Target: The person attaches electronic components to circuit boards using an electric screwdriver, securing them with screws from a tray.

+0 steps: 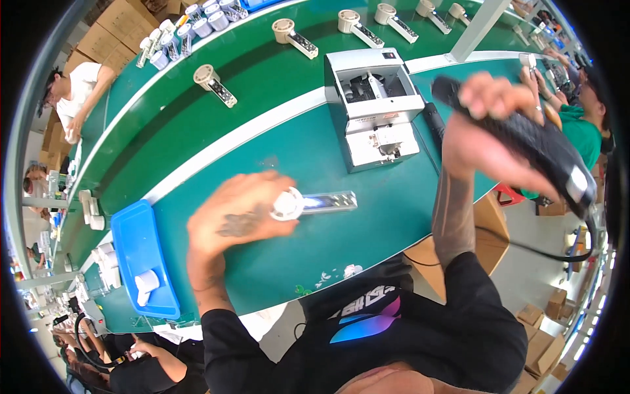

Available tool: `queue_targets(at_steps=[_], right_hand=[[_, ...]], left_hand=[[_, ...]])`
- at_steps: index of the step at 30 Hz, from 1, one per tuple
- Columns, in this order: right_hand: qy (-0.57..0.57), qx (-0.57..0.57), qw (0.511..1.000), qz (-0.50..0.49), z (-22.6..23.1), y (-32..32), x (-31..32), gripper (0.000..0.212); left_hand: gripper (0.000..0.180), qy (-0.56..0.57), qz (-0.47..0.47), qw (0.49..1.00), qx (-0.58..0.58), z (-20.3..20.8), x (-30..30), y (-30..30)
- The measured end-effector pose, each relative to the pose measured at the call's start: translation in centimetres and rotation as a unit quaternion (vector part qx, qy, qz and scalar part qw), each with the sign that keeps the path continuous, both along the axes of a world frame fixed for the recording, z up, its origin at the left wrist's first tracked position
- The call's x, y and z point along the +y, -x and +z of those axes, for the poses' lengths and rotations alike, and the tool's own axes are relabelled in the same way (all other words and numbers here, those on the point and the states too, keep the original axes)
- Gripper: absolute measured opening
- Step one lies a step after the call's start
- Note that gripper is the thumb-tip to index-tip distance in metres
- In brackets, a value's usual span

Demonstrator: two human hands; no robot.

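My left hand [244, 213] is closed around the round white head of a part [328, 202] at the middle of the green table. Its narrow, open handle points right and shows small components inside. Some of my fingers are hidden under the hand's edge. Raised at the right, my right hand [492, 128] grips a black corded handheld tool [548, 148], blurred by motion. A black cord hangs from its lower right end. Between the hands and further back stands a grey metal screw-feeder machine [374, 108] with an open top.
Several similar round-headed parts [214, 85] lie along the green conveyor [252, 56] behind a pale rail. A blue tray [141, 240] with a small white part [147, 281] sits at the left. Co-workers are at both sides. An upright post [479, 29] rises at the back right.
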State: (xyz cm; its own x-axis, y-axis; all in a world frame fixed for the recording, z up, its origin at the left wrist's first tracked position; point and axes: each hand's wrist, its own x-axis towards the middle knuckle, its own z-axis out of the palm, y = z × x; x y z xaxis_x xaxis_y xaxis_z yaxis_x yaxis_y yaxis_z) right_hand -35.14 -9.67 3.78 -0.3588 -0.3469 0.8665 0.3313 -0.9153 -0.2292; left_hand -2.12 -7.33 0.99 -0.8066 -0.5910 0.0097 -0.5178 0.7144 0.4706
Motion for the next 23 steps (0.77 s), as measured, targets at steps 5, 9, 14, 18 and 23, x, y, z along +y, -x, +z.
queue_targets(at_steps=[5, 9, 14, 18, 23], right_hand=[[-0.171, 0.042, 0.984, -0.016, -1.2, 1.8, -0.3, 0.107], [-0.021, -0.083, 0.996, -0.037, 0.3, 2.9, 3.7, 0.107], [-0.092, -0.137, 0.986, -0.007, -3.8, 2.8, 3.2, 0.099], [-0.181, -0.176, 0.968, 0.018, -3.9, 2.8, 3.0, 0.092], [-0.211, -0.127, 0.954, 0.169, -4.2, 5.7, 3.3, 0.089]], left_hand=[[0.045, -0.079, 0.301, 0.949, 0.058, 3.2, -4.5, -4.8], [0.054, 0.018, 0.499, 0.866, 0.025, 1.6, -11.3, -8.8], [0.064, 0.032, 0.633, 0.769, 0.087, -9.7, -24.1, -18.8], [0.065, 0.046, 0.647, 0.761, 0.016, -11.5, -28.7, -19.1], [0.096, 0.164, 0.287, 0.909, -0.255, -9.9, -31.3, -12.3]])
